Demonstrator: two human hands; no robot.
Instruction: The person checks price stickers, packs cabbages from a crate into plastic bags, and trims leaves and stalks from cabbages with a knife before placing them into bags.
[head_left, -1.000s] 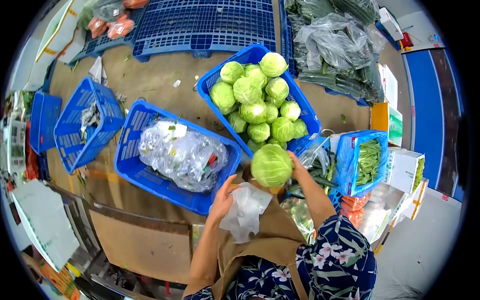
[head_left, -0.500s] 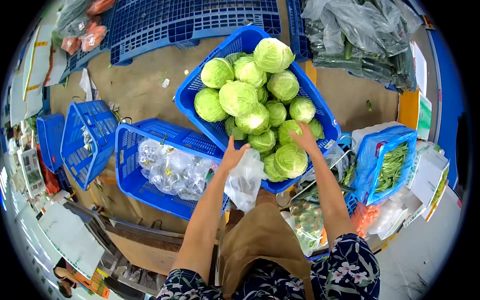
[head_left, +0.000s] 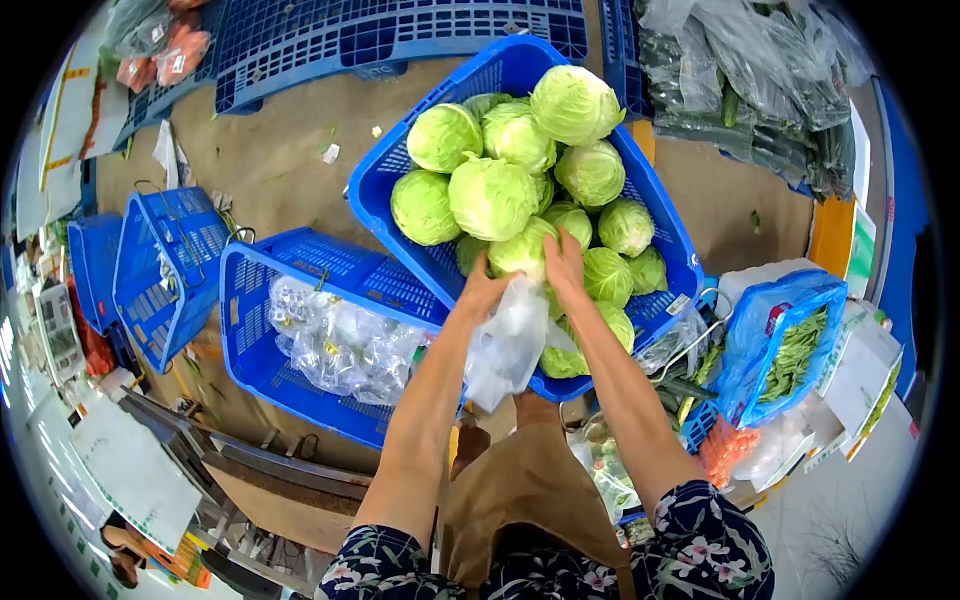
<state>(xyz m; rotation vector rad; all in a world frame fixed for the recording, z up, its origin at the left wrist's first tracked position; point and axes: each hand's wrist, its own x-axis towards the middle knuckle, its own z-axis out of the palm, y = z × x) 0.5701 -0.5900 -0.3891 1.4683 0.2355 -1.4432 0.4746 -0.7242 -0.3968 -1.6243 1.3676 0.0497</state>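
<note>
A blue crate (head_left: 655, 200) full of light green cabbages (head_left: 492, 198) stands in front of me. Both my hands reach to its near part. My left hand (head_left: 485, 290) is closed at the left side of one cabbage (head_left: 522, 250) and has a translucent plastic bag (head_left: 503, 345) hanging from it. On the right side of the same cabbage, my right hand (head_left: 566, 262) rests with its fingers curled round it. The palms and the bag's mouth are partly hidden.
Left of the cabbages, a blue crate (head_left: 245, 345) holds clear plastic bags. Another blue crate (head_left: 170, 275) stands farther left. A blue-lined box (head_left: 745, 350) of green vegetables is at the right. Blue pallets (head_left: 400, 35) and bagged dark vegetables (head_left: 750, 90) lie beyond.
The cabbage held a second ago now lies out of my hands. My right hand has moved left to another cabbage. My left hand has come up against it, with the bag.
</note>
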